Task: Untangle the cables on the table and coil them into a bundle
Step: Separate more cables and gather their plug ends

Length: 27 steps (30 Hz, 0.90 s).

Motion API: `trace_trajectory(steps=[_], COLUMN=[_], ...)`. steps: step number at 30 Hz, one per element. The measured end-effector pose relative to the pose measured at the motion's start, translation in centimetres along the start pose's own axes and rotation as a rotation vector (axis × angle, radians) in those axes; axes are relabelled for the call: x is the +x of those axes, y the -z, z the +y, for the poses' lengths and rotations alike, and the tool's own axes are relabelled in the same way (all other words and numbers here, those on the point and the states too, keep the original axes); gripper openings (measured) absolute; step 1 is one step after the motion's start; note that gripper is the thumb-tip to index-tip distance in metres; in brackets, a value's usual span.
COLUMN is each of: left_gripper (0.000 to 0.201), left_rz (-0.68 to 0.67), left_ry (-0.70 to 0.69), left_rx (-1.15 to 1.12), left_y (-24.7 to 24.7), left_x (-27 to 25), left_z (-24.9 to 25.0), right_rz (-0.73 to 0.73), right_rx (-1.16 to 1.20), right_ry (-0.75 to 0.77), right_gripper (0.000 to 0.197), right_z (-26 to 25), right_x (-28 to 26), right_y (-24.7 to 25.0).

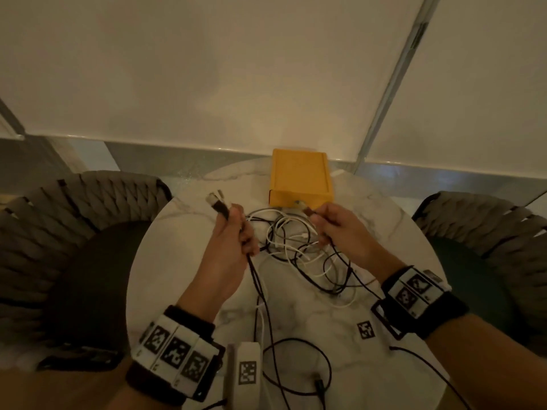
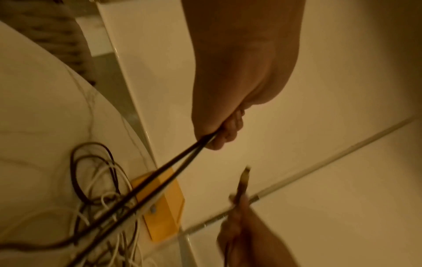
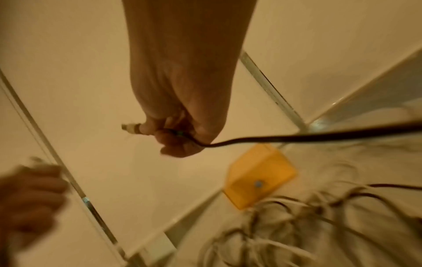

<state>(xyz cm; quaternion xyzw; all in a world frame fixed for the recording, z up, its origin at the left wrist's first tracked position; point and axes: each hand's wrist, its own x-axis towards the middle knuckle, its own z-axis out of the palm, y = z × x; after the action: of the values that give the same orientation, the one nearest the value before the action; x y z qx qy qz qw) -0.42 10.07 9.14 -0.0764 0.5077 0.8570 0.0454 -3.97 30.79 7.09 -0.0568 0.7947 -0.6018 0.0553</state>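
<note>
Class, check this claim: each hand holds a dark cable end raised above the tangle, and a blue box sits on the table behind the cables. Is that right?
One detail is wrong: the box is yellow, not blue, as the head view shows. The rest stands: the left hand and the right hand each hold a dark cable end above the tangle.

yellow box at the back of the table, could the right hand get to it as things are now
Probably yes for reach: the yellow box sits just beyond the right hand, with nothing standing between them. But that hand grips a black cable end, so it would have to let go first.
</note>
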Motion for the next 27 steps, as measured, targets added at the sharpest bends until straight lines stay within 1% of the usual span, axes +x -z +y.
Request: trace_trajectory(steps=[3,4,6,7,9,11,13,14,15,16,17,19,20,21,22,23,24,25,26,27], left_gripper=[0.015,0.015,0.030,0.035,0.035,0.032,0.030,0.028,0.025,0.025,0.027,0.031,0.033,0.034,0.034,0.035,0.035,0.033,0.029,0.026], left_rz=[0.012,0.002,-0.033,-0.058,-0.086,-0.080,-0.066,-0.049,-0.015,0.035,0.079,0.118,0.136,0.159,0.188,0.210,0.220,0.197,0.136,0.041], left_ry=[-0.040,-0.057,-0.081,-0.090,-0.104,-0.110,-0.108,-0.105,-0.100,-0.101,-0.113,-0.182,-0.225,-0.254,-0.264,-0.255,-0.233,-0.198,-0.159,-0.112], left_rx=[0.054,0.063,0.060,0.036,-0.052,-0.144,-0.183,-0.182,-0.187,-0.210,-0.262,-0.409,-0.456,-0.465,-0.437,-0.381,-0.302,-0.202,-0.090,0.025], left_y=[-3.3,-4.2,-5.6,-6.2,-6.8,-7.2,-7.4,-7.4,-7.4,-7.2,-6.7,-4.9,-3.5,-2.0,-0.5,0.6,1.3,1.4,0.9,-0.1], left_x=[0.3,0.3,0.2,0.2,0.2,0.1,0.0,0.0,0.0,0.2,0.6,1.3,1.8,2.1,2.3,2.2,2.1,1.8,1.4,0.9], left_z=[-1.5,-1.9,-2.5,-2.7,-2.9,-2.8,-2.9,-2.8,-2.6,-2.2,-1.5,0.4,1.2,2.0,2.7,3.0,3.0,2.7,2.2,1.5], right_rz=[0.007,0.003,0.036,0.072,0.138,0.181,0.170,0.135,0.071,-0.025,-0.155,-0.423,-0.496,-0.497,-0.418,-0.298,-0.179,-0.105,-0.088,-0.115], right_rx=[0.010,0.012,0.012,0.020,0.050,0.020,0.013,0.016,0.016,0.002,-0.035,-0.207,-0.300,-0.348,-0.348,-0.345,-0.371,-0.431,-0.509,-0.575], right_ry=[0.062,0.084,0.124,0.133,0.137,0.167,0.191,0.180,0.144,0.093,0.048,-0.040,-0.083,-0.140,-0.196,-0.218,-0.196,-0.132,-0.033,0.091], right_gripper=[0.014,0.014,0.014,0.010,0.002,0.008,0.008,0.008,0.009,0.011,0.010,0.013,0.017,0.019,0.021,0.024,0.027,0.028,0.027,0.025], right_z=[-4.0,-4.9,-6.2,-6.6,-6.9,-7.0,-6.9,-6.7,-6.4,-5.7,-4.7,-2.0,-0.4,0.7,1.4,1.5,1.1,-0.3,-2.2,-4.5], right_x=[-0.1,-0.2,-0.7,-1.0,-1.4,-1.6,-1.9,-2.1,-2.4,-2.7,-3.1,-3.9,-4.4,-4.8,-4.9,-4.9,-4.7,-4.2,-3.5,-2.8], right_y=[-0.7,-1.2,-2.1,-2.4,-2.7,-2.7,-2.6,-2.5,-2.5,-2.2,-1.9,-0.2,1.2,2.7,4.3,5.7,6.9,7.7,7.8,7.3])
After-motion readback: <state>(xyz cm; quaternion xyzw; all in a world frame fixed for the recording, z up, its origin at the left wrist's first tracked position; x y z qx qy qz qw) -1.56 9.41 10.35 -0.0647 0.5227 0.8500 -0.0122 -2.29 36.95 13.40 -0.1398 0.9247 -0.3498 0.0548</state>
